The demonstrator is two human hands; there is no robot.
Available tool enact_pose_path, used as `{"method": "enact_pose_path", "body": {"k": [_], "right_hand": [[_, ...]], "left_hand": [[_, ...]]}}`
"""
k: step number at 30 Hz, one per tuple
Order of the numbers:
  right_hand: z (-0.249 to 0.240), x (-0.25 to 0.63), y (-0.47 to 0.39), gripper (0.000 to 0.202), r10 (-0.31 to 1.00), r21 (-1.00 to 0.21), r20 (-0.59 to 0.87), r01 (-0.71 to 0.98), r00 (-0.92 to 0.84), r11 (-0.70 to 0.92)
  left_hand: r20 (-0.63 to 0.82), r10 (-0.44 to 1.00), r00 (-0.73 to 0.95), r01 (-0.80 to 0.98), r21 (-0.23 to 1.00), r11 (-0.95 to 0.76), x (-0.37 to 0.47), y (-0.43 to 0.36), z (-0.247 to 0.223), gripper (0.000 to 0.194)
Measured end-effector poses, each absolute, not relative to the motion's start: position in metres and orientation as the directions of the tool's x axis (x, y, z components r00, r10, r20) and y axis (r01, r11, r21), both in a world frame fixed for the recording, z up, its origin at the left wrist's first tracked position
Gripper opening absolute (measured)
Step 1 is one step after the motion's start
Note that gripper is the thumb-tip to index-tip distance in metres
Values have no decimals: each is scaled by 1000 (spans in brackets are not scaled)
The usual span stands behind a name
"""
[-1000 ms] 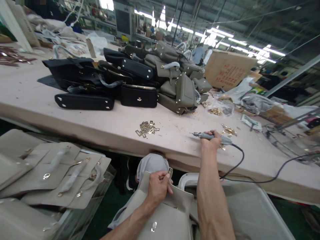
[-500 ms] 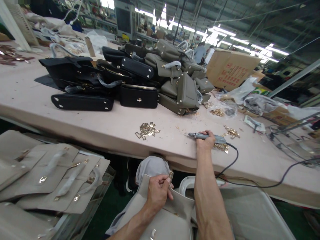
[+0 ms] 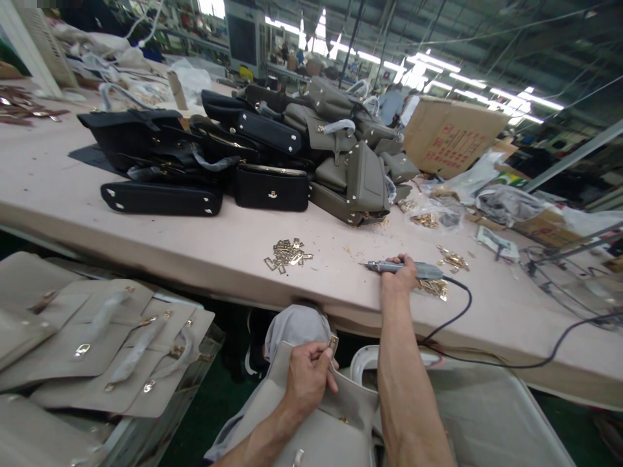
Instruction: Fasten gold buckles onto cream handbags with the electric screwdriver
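A beige handbag [image 3: 272, 415] lies across my lap. Its flap edge is pinched in my left hand [image 3: 309, 376], with a small gold metal plate [image 3: 333, 342] standing out between thumb and fingers. My right hand [image 3: 402, 275], arm stretched forward, is closed around a grey electric screwdriver [image 3: 382, 266] at the table's front edge. The tool lies nearly level, its bit pointing left, and a dark cord [image 3: 462, 285] runs off its rear end. Gold metal pieces [image 3: 433, 288] lie just beside and behind the tool. To its left is a heap of flat gold plates [image 3: 287, 254].
Black handbags [image 3: 160, 198] and olive handbags [image 3: 365, 181] are piled along the table [image 3: 204, 243]. At the lower left, more beige bags [image 3: 97, 337] lie stacked. Behind on the right stand a cardboard box [image 3: 452, 136] and a plastic bag of gold fittings [image 3: 428, 217].
Both hands keep their grips, almost unmoved. Behind the screwdriver, the cord's loop bows slightly farther right.
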State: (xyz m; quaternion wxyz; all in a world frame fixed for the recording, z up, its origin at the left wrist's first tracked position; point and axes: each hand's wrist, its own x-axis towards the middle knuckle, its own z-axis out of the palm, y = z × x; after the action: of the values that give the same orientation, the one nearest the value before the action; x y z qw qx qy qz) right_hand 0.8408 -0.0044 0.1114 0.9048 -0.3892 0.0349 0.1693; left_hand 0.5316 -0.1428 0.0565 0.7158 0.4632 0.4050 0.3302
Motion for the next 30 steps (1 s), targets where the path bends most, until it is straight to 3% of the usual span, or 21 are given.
{"method": "enact_pose_path", "body": {"k": [12, 30], "right_hand": [[112, 842, -9, 12, 301, -677, -195, -350, 933, 647], [108, 843, -7, 28, 309, -720, -148, -316, 939, 618]], "left_hand": [[-276, 851, 448, -90, 933, 350, 531, -142, 59, 32], [-274, 854, 442, -92, 933, 347, 532, -142, 56, 35]]}}
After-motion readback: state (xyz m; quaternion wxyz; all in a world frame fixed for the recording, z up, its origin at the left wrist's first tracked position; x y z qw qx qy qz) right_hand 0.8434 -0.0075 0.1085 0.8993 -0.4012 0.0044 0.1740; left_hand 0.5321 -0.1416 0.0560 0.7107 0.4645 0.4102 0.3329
